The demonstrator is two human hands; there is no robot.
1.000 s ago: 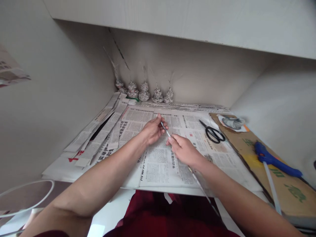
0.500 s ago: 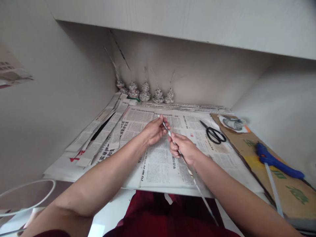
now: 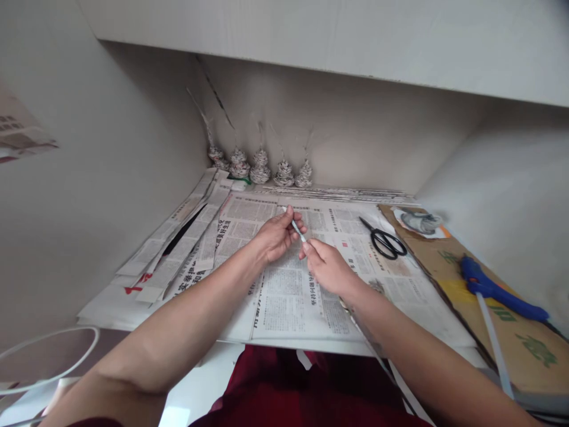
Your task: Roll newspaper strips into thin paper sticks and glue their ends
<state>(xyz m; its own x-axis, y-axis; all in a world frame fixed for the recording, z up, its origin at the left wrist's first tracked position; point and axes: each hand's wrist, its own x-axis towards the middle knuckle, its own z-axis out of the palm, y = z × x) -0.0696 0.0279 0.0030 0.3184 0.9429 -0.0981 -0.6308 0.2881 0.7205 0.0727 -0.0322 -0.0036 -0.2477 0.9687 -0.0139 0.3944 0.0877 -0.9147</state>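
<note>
Between my two hands runs a thin rolled newspaper tube [image 3: 297,229], slanting from upper left to lower right. The thumb and fingers of my left hand [image 3: 281,235] pinch its upper end. Just below, my right hand [image 3: 326,261] grips the same tube with curled fingers, and the hands are close together but apart. Past the right hand the tube passes partly hidden beneath the forearm and trails over the table's front edge. Under both hands lies printed newspaper [image 3: 284,302].
Several woven paper gourds [image 3: 260,167] stand along the back wall, beside a bundle of thin paper rods [image 3: 347,194]. Paper strips [image 3: 178,237] lie left. Black-handled scissors [image 3: 387,243], a cardboard sheet [image 3: 466,284] and a blue glue gun [image 3: 498,290] are right. A shelf overhangs.
My right hand has turned over the tube, its fingers now lower and more hidden. The tube's trailing end has shifted right under the forearm. My left hand stays nearly in place.
</note>
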